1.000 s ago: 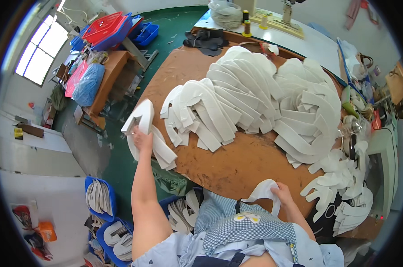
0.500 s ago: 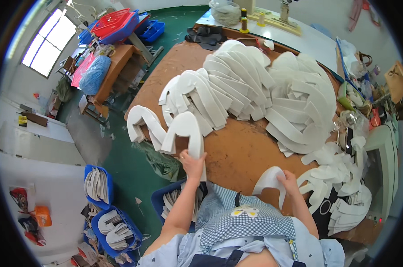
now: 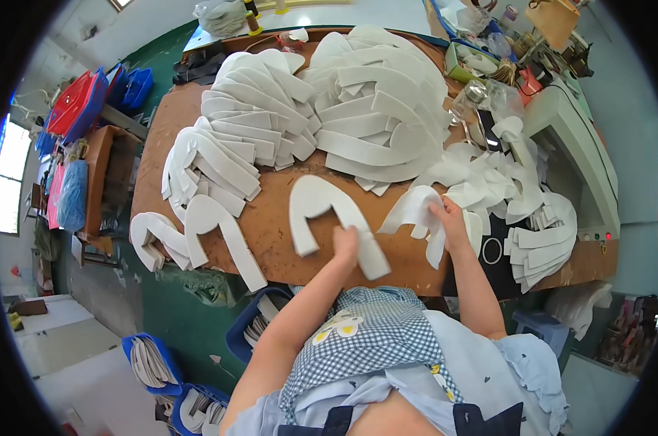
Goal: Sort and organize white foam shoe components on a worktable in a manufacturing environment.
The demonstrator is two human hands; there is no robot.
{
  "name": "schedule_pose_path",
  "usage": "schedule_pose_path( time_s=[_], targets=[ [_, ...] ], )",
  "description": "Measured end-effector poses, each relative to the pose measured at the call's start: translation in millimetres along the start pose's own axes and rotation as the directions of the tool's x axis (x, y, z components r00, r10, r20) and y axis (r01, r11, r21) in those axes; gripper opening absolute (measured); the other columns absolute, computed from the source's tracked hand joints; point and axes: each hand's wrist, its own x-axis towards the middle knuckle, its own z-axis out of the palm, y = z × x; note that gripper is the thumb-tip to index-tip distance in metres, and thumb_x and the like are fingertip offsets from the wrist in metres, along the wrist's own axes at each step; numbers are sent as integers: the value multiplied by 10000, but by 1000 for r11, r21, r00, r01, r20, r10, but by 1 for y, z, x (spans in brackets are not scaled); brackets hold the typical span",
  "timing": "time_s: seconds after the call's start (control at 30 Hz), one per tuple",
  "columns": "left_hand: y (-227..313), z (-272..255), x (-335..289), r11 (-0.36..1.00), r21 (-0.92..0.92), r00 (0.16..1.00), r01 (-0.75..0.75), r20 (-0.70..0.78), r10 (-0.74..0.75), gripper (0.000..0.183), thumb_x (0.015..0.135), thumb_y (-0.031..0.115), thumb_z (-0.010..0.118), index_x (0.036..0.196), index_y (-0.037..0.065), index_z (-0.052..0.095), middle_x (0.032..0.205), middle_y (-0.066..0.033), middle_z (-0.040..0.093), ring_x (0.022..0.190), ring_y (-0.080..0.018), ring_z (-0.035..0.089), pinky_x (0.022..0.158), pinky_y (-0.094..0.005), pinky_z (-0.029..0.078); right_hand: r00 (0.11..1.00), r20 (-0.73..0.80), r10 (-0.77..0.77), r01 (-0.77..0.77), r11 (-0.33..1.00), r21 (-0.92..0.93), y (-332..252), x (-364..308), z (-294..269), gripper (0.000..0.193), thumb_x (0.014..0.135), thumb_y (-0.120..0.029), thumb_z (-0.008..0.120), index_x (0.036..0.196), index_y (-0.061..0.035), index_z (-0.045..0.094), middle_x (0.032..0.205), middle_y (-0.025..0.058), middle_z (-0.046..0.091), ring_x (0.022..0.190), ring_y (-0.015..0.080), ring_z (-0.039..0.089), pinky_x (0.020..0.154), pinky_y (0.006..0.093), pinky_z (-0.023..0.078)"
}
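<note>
My left hand (image 3: 347, 245) grips one leg of a thick white U-shaped pad (image 3: 313, 190), slightly blurred, above the near part of the brown worktable. To its right, my right hand (image 3: 451, 218) is closed on a thinner, curved white sheet piece (image 3: 413, 209), with its legs hanging down. Another white U-shaped pad (image 3: 211, 211) rests left of my left hand, one leg reaching the table's near edge. Beside it, more of these pads (image 3: 154, 236) lie overlapped at the table's left corner.
Large heaps of white pads (image 3: 260, 109) and curved pieces (image 3: 380, 102) cover the back of the brown table (image 3: 271, 200). At right are thin white pieces (image 3: 482, 174), a black mat (image 3: 500, 265) and a grey machine (image 3: 576, 145). Blue baskets (image 3: 151, 363) of pieces stand lower left.
My view has swung to the right. The pad my left hand held now lies at the table's left, and that hand has another pad. My right hand still holds a thin piece.
</note>
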Motion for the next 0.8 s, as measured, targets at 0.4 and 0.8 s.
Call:
schedule_pose_path(
  time_s=[0.4, 0.8],
  targets=[
    [24, -20, -50, 981, 103, 940, -162, 317, 122, 406, 917, 320, 549, 1126, -28, 558, 966, -113, 631, 898, -193, 594, 757, -291, 474, 941, 307, 144, -52, 956, -290, -19, -18, 10, 182, 884, -170, 613, 1005, -34, 628, 842, -18, 622, 755, 66, 571, 689, 230, 460],
    [9, -64, -38, 984, -117, 983, -134, 109, 147, 240, 908, 230, 620, 929, -9, 623, 686, 0, 610, 553, -69, 531, 505, -229, 415, 833, 503, 231, 251, 653, -714, 65, 66, 103, 293, 769, -297, 668, 835, -13, 682, 781, 161, 679, 716, 279, 663, 659, 372, 514]
  ],
)
